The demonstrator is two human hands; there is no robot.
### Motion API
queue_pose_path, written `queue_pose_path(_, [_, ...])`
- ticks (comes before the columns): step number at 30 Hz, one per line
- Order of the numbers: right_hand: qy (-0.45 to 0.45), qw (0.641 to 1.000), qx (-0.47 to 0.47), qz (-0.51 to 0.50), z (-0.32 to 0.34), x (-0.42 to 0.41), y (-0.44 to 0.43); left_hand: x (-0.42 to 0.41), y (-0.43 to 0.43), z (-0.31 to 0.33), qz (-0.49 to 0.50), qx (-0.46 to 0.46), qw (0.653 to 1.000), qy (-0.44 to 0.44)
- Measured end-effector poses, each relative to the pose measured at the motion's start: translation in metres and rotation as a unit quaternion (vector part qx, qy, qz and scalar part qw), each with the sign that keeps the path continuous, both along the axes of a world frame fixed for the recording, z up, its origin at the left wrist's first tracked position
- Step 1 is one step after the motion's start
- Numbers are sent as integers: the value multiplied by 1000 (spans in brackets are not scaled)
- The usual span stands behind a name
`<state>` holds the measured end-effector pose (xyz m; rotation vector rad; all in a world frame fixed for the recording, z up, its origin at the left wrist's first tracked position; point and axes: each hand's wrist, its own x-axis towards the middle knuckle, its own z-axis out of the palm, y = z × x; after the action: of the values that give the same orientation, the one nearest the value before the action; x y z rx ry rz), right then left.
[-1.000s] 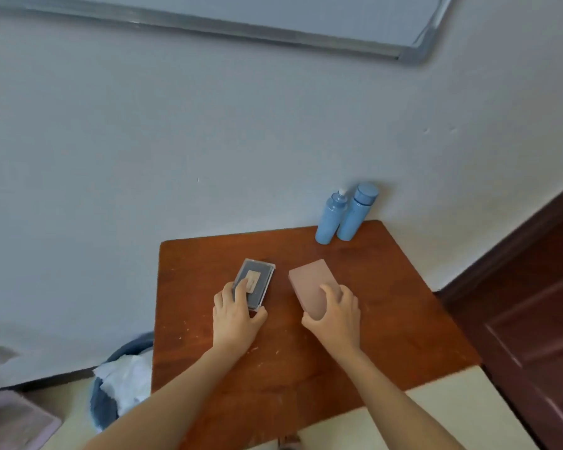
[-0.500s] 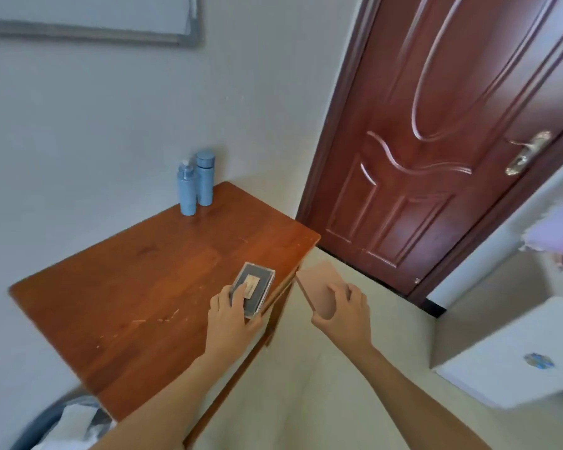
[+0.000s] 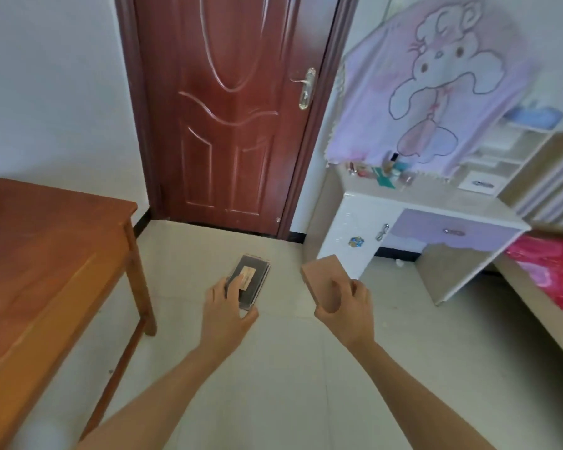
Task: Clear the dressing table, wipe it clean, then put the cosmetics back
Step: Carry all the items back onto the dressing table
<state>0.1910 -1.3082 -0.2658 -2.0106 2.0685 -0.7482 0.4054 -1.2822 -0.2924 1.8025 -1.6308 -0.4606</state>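
Dark case (image 3: 252, 280), gripped by left fingers (image 3: 235, 286), and pink case (image 3: 320, 280), by right fingers (image 3: 336, 292), have left the wooden table (image 3: 46, 254).

Held aloft, a dark case (image 3: 253, 277) and a pink box (image 3: 320, 279).

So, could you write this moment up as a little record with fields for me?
Left hand: holds a dark flat case
Right hand: grips a pink box
Where: both held over the floor, between the wooden table and the dressing table
Dressing table top: small cosmetics at the back
Above it: hanging cartoon cloth
Straight ahead: closed brown door
Far right: bed with a red cover
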Motion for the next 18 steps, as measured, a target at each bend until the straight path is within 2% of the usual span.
queue_pose_path(3, [-1,999,-12,-38,-4,-61,19,-62,4,0,-36,-14,999,-1])
queue_pose_path(9, [-10,992,30,-126,-11,-158,62,-154,10,-9,-113,-10,994,-10])
queue_pose_path(18, [-36,966,55,-250,-24,-245,79,-226,-21,-13,-184,-6,983,-21])
